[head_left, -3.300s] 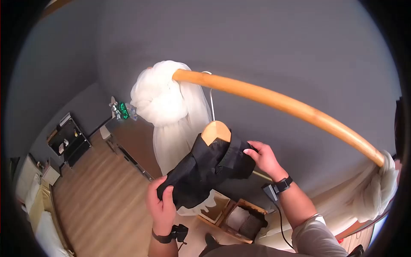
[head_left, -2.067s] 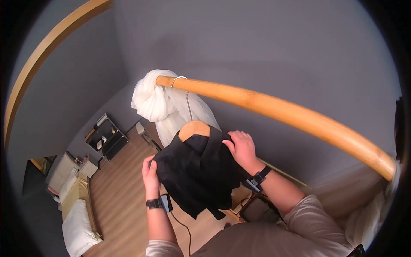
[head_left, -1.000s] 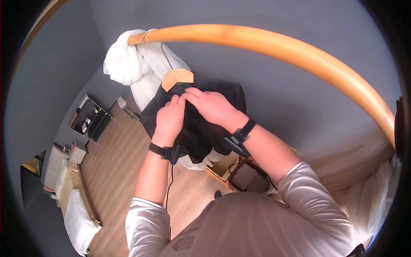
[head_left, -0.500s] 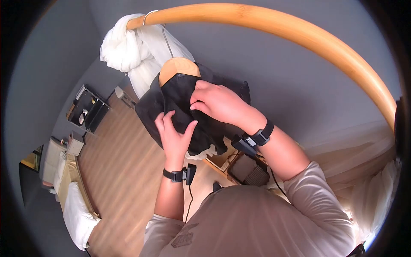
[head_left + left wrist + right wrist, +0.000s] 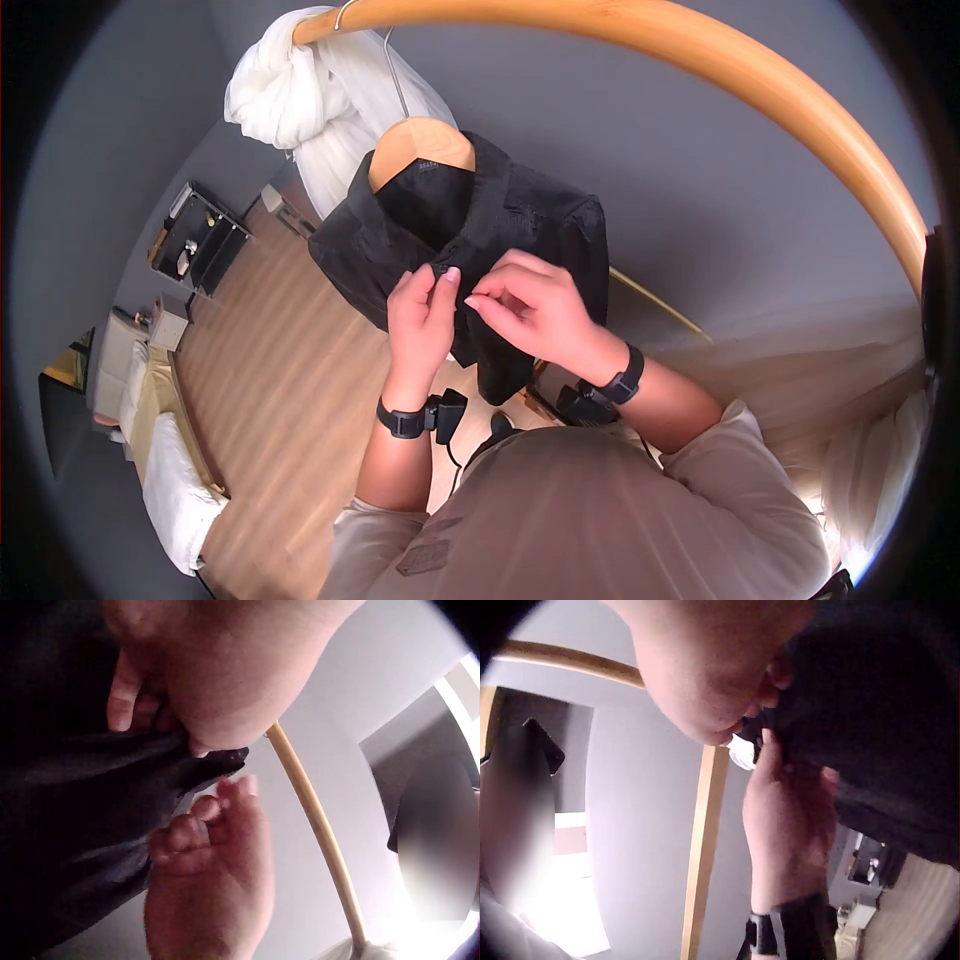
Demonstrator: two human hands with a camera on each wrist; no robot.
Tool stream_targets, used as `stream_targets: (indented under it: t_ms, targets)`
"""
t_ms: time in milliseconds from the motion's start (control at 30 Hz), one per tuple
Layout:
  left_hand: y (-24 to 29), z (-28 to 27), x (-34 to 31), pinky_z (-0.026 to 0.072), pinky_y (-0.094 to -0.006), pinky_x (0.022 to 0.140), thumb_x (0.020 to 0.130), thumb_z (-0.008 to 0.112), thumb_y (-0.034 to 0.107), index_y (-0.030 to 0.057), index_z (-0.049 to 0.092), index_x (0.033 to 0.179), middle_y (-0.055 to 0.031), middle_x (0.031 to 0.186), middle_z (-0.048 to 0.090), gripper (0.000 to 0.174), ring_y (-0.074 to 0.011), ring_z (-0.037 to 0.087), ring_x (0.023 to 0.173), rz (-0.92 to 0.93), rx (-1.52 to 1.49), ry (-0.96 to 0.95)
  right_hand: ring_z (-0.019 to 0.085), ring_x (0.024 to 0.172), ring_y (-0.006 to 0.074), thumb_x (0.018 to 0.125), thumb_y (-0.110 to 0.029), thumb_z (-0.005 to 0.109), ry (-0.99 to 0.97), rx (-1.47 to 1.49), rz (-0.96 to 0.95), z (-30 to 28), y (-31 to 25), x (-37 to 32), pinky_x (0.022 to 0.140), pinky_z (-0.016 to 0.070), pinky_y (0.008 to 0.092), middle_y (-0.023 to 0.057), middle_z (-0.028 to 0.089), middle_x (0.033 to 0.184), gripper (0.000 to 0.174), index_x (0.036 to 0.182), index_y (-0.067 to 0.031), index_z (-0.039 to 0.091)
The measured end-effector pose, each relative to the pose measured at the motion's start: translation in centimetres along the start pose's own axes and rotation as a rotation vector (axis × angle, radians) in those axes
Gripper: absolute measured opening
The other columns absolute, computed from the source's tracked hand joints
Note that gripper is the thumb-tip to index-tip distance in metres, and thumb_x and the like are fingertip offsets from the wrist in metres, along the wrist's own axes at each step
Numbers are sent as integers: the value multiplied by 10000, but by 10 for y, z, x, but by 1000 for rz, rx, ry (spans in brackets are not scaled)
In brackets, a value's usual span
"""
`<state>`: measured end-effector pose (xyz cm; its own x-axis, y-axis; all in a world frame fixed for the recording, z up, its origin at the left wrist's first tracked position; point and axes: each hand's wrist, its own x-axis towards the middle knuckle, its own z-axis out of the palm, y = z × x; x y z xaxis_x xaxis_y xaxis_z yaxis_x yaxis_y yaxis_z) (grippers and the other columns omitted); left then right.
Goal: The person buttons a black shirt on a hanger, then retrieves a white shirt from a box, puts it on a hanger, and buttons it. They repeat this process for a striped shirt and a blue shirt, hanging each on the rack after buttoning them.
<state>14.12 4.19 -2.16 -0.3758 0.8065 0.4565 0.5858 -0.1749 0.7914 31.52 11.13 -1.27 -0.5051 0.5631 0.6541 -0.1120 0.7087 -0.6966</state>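
A black collared shirt [image 5: 555,215] hangs on a wooden hanger [image 5: 425,138], its front facing me. My left hand [image 5: 420,320] pinches the shirt's front edge below the neck opening, thumb on top. In the left wrist view, the dark cloth [image 5: 90,795] runs into this hand's grip. Just to the right is my right hand [image 5: 540,305], fingers curled and thumb against the forefinger. Its fingertips are close to the pinched edge, with no cloth showing between them. In the right wrist view, the left thumb presses the cloth edge beside the right hand [image 5: 705,675].
The hanger's hook loops over a curved wooden rail [image 5: 640,30]. White sheer fabric [image 5: 275,85] is knotted round the rail's left end, and more drapes at the right. A grey wall [image 5: 700,180] stands behind. Far left are a bed [image 5: 175,490] and a black shelf [image 5: 195,240].
My hands have gone from the shirt's shoulders to the collar, then down to the front edge. The left hand, spread half a second ago, now pinches the edge. The right hand has moved lower.
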Motion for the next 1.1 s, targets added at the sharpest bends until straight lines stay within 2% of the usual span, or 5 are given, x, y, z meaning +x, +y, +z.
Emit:
stream_targets:
  t_ms: [233, 333, 533, 700, 1100]
  targets:
    - [9, 4, -8, 428, -422, 625, 909, 693, 79, -15, 615, 853, -201, 752, 563, 134, -375, 525, 725, 278, 371, -45, 633, 643, 138, 882, -55, 780, 131, 202, 144, 25, 16, 10, 597, 507, 271, 81, 643, 827, 110, 945, 8, 715]
    - [13, -4, -10, 432, -406, 628, 882, 740, 101, -2, 644, 877, -181, 741, 563, 141, -348, 529, 717, 248, 378, -49, 647, 654, 143, 884, -46, 778, 107, 193, 155, 24, 16, 13, 609, 516, 272, 85, 657, 823, 100, 922, 14, 707]
    - [-8, -5, -22, 359, -155, 591, 914, 720, -74, 44, 584, 1225, 39, 829, 469, 360, -6, 495, 669, -71, -353, 283, 670, 668, 149, 866, -62, 802, 157, 172, 226, 19, 16, 13, 608, 514, 282, 92, 703, 790, 113, 905, 2, 719]
    - [10, -3, -18, 495, -195, 638, 938, 684, -85, 50, 383, 1413, -26, 996, 666, 578, -53, 623, 744, -210, -809, 312, 687, 680, 206, 850, -54, 803, 114, 29, 114, 14, 3, 23, 620, 533, 298, 98, 703, 808, 104, 909, 1, 736]
    - [13, 0, -23, 505, -217, 707, 957, 708, -5, 58, 639, 1047, 17, 878, 658, 130, -49, 601, 764, -227, -711, 207, 701, 816, 326, 824, 7, 761, 104, -498, -116, 21, 13, 41, 728, 575, 371, 128, 697, 912, 143, 966, -11, 756]
